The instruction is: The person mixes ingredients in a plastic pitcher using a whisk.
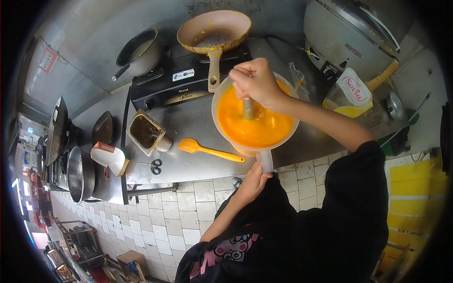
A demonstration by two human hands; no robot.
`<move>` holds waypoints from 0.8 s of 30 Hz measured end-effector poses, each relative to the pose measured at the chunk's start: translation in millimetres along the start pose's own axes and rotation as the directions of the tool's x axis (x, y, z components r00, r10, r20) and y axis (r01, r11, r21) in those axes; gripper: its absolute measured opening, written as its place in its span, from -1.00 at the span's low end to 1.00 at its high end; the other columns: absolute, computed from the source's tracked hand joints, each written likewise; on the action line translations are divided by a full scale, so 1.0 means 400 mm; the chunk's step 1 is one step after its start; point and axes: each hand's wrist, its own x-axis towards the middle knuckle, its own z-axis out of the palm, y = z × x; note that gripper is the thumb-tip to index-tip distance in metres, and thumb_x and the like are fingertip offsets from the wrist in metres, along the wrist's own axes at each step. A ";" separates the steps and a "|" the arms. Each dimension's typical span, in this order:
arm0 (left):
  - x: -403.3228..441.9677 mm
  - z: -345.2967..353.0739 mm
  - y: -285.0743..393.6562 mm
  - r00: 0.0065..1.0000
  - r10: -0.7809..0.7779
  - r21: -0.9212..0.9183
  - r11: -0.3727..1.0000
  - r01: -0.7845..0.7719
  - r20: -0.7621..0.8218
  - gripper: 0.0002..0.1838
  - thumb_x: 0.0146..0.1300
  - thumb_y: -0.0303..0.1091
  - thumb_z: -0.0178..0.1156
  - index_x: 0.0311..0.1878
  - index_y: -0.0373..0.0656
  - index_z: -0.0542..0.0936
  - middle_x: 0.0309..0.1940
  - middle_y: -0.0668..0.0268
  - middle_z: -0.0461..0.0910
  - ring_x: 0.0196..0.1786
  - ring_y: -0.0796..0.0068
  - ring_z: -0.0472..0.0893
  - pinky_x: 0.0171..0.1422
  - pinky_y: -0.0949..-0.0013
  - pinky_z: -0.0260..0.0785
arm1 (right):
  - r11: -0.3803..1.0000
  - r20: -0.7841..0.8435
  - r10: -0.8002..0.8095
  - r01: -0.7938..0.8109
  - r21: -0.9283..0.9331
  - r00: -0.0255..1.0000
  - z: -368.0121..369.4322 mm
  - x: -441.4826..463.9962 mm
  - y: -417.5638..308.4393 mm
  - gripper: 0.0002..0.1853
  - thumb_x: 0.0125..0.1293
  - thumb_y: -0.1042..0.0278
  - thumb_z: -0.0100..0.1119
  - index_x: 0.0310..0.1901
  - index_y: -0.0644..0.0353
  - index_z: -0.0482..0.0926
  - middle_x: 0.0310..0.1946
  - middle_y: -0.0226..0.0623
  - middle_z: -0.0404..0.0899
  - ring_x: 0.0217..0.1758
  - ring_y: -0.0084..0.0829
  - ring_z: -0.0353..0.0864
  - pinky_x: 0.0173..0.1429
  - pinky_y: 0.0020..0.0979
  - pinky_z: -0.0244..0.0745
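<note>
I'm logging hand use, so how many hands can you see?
2: the left hand on the handle of the jug, the right hand gripping a tool dipped in the orange liquid. The far-left background is too unclear to rule out others.

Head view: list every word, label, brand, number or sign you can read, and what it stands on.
"Rinnai": front of the black stove.
"Sovia": white label at the right.
Red lettering on the large cooker: too blurred to read surely.
Too small to read: red-framed wall sign, stove sticker, red print on the white carton.
</note>
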 end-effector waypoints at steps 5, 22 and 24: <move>0.001 0.000 -0.001 1.000 0.005 -0.004 1.000 -0.005 -0.008 -0.63 0.27 -0.25 -0.11 0.00 -0.35 0.26 -0.09 -0.07 0.32 -0.01 -0.09 0.30 0.09 0.22 0.16 | 0.972 -0.075 -0.090 0.072 -0.223 0.993 -0.030 0.033 -0.006 -0.63 0.14 0.54 -0.08 -0.81 0.22 0.19 -0.90 -0.45 0.20 -0.84 -0.70 0.15 -0.72 -0.61 0.07; 0.005 -0.006 0.014 1.000 0.007 -0.032 0.999 -0.007 -0.018 -0.60 0.23 -0.27 -0.06 0.03 -0.35 0.23 -0.06 -0.10 0.31 0.01 -0.10 0.30 0.11 0.21 0.15 | 0.989 -0.111 -0.099 0.086 -0.117 0.989 -0.022 0.139 0.044 -0.66 0.14 0.55 -0.12 -0.77 0.22 0.16 -0.87 -0.47 0.13 -0.84 -0.68 0.09 -0.71 -0.58 0.04; 0.005 -0.010 0.015 1.000 -0.008 -0.038 0.999 0.010 0.028 -0.60 0.21 -0.29 -0.05 0.03 -0.34 0.23 -0.07 -0.09 0.32 0.00 -0.09 0.30 0.10 0.20 0.16 | 0.987 -0.136 -0.085 0.065 -0.148 0.987 -0.043 0.134 0.046 -0.66 0.15 0.55 -0.11 -0.77 0.22 0.16 -0.87 -0.46 0.15 -0.83 -0.68 0.10 -0.70 -0.57 0.05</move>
